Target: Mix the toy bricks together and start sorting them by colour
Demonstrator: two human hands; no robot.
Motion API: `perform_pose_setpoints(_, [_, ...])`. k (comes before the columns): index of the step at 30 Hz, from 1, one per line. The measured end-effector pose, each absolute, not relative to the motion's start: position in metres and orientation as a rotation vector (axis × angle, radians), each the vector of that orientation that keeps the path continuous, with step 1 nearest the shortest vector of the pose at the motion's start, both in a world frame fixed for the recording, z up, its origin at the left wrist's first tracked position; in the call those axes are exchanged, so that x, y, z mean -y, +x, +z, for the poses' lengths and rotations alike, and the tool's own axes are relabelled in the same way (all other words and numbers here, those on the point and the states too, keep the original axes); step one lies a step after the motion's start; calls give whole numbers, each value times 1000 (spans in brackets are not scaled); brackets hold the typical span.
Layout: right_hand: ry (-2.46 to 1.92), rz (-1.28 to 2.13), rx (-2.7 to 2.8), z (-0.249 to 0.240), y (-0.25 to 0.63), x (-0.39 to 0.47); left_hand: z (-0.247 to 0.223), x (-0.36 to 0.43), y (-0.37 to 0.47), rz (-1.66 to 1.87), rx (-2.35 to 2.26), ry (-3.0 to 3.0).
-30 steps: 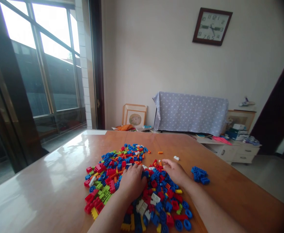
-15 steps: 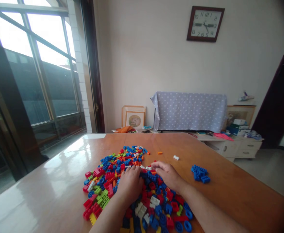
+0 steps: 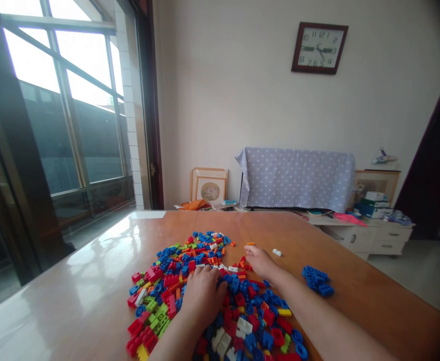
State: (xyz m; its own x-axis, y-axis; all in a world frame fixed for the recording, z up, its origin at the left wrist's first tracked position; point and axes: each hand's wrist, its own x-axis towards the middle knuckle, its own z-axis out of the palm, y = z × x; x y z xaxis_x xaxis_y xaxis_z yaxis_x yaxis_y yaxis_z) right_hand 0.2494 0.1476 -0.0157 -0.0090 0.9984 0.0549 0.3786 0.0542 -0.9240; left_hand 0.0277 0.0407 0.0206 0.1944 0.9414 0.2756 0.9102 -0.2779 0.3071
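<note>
Red, blue, green, orange, yellow and white toy blocks (image 3: 242,288) lie in a long heap on the glossy brown table (image 3: 92,281), running from near the person's body toward the far edge. Over the middle of the heap rests the left hand (image 3: 203,291), palm down, its fingers bent over the blocks; I cannot tell whether they grip one. The right hand (image 3: 261,261) is just beyond the heap's right edge, its fingers close together and pointing forward and inward, near a small orange block (image 3: 250,243); whether anything is pinched there cannot be told. A white block (image 3: 277,252) lies apart to its right, and farther right sits a separate cluster of blue blocks (image 3: 316,280). Blue wheels (image 3: 297,337) lie at the heap's near right edge. Beyond the table, a grey dotted cloth (image 3: 297,178) hangs below a square wall clock (image 3: 319,48).
</note>
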Motion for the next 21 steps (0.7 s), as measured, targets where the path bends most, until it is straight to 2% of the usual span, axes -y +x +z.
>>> perform_pose_setpoints(4, [-1370,984,1638,-19,229,-158,20,-41,27,668,-1821,2335])
perform_pose_setpoints(14, [-1277,695,2028,10,182,-209,23,-41,26,829,-1795,2213])
perform_pose_setpoints(21, [-1277,530,2367,10,134,-225,18,-59,13,1328,-1727,1839])
